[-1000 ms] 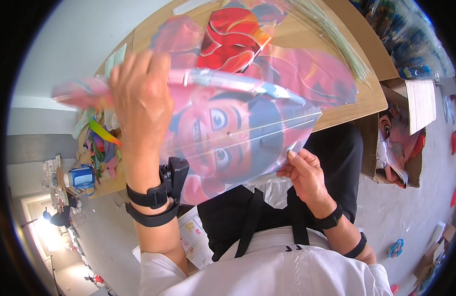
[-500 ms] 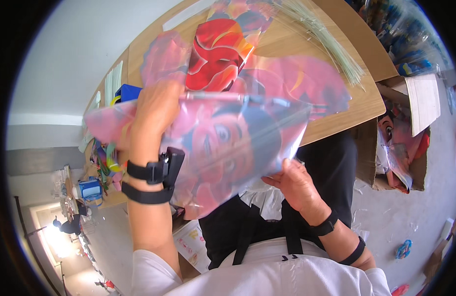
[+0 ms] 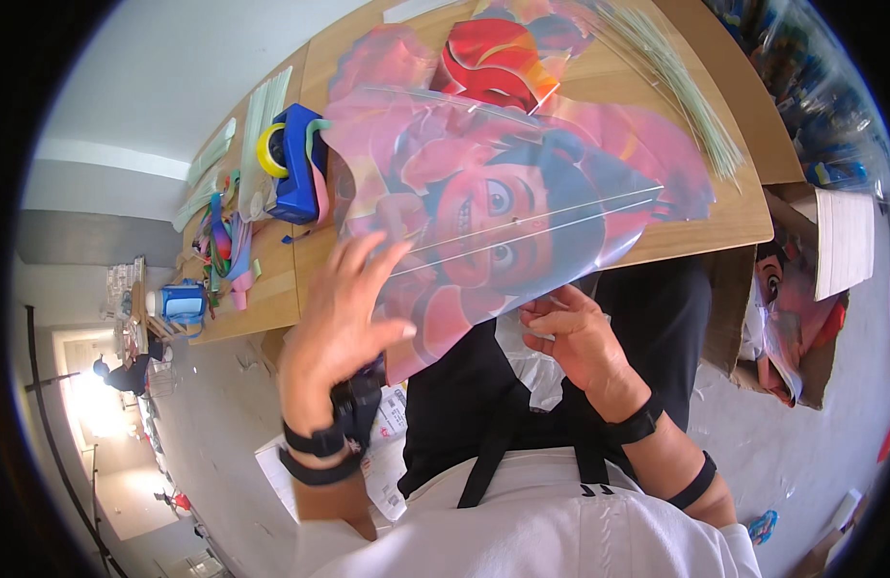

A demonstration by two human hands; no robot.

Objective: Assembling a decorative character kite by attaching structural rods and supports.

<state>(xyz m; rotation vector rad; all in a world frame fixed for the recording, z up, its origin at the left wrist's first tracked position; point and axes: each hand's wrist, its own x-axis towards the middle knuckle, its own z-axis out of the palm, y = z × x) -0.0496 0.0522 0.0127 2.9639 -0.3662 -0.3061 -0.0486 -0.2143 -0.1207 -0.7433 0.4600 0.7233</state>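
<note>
A thin, translucent printed sheet (image 3: pixel 445 318) with a large cartoon face lies across the table in front of me, looking like a kite sail. Two thin pale rods (image 3: pixel 531 229) run across it, and another lies along its far edge. My left hand (image 3: pixel 341 323) hovers by the sheet's near left side, fingers spread and holding nothing. Just under the near edge is my right hand (image 3: pixel 584 342), its fingers loosely bent and apart; whether a fingertip touches the sheet is hard to tell. Beneath the sheet's far side, a red and orange printed piece (image 3: pixel 493 63) shows.
A blue tape dispenser (image 3: pixel 298 169) with a yellow roll stands left on the wooden table (image 3: pixel 676 249). Colourful ribbons (image 3: pixel 228 241) lie beside it. A bundle of thin pale sticks (image 3: pixel 671 87) rests far right. To the right, an open cardboard box (image 3: pixel 816 361) holds printed sheets.
The sheet, raised and blurred before, now lies flatter on the table. My left hand has come off its far part toward me. My right hand has loosened from the near edge.
</note>
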